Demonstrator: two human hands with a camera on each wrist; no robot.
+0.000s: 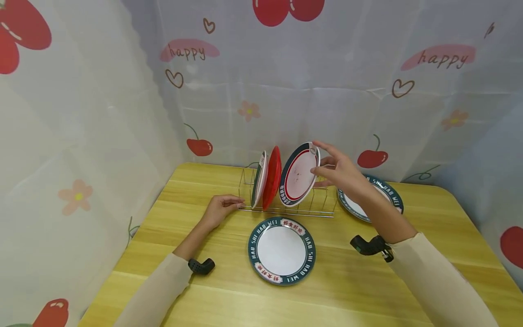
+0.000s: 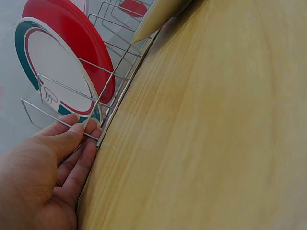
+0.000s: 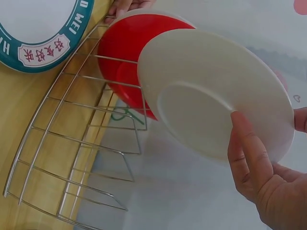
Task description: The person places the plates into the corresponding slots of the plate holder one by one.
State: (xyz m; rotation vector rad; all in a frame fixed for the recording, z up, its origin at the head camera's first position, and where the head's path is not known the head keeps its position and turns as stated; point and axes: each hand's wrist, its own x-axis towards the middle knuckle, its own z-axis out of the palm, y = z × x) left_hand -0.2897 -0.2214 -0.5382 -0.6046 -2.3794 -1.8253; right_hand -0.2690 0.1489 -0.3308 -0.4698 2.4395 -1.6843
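Observation:
My right hand (image 1: 343, 172) grips a white plate (image 1: 300, 175) with a dark blue rim by its right edge. That plate is tilted above the wire dish rack (image 1: 302, 214); its plain underside faces the right wrist view, fingers against it. Whether its lower edge touches the rack, I cannot tell. At the rack's left end, my left hand (image 2: 53, 167) pinches the wire frame between thumb and fingers. Inside the rack stand a red plate (image 1: 272, 181) and, left of it, a white plate (image 2: 57, 67) with a green-and-red rim.
A white plate (image 1: 282, 250) with a dark green lettered rim lies flat in front of the rack. Another lettered plate (image 1: 388, 188) lies to the right, partly behind my right forearm. A printed curtain (image 1: 286, 86) hangs behind the wooden table (image 1: 229, 290).

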